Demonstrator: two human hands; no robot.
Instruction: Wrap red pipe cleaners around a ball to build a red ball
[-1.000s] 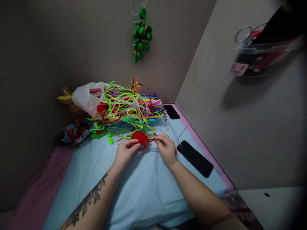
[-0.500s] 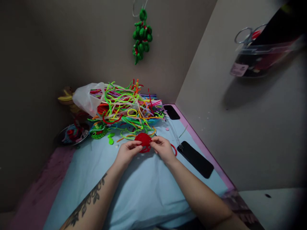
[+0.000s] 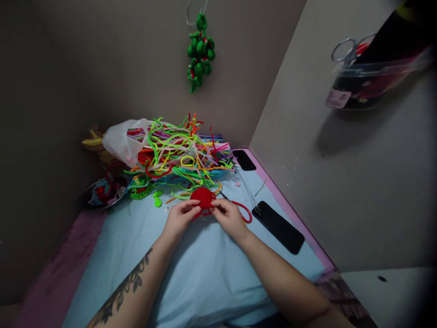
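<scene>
A round red piece bent from pipe cleaners (image 3: pixel 202 197) is held up between my two hands, over the blue cloth (image 3: pixel 201 264). My left hand (image 3: pixel 180 216) pinches its lower left edge between thumb and fingers. At its lower right edge, my right hand (image 3: pixel 230 217) pinches it too. Loose red strands show along the bottom, partly hidden by my fingers. Behind my right hand lie scissors with red handles (image 3: pixel 246 213), their dark blade tip pointing up and left.
Many coloured pipe cleaners (image 3: pixel 177 146) spill from a white plastic bag (image 3: pixel 123 139) at the back. A black phone (image 3: pixel 278 227) lies right, another dark phone (image 3: pixel 244 160) farther back. A metal bowl (image 3: pixel 118 200) stands left. Green braided pieces (image 3: pixel 201 50) hang on the wall.
My right hand has shifted slightly left and down along the red piece, uncovering more of the scissors. The red piece has tilted a little; my left hand keeps its pinch.
</scene>
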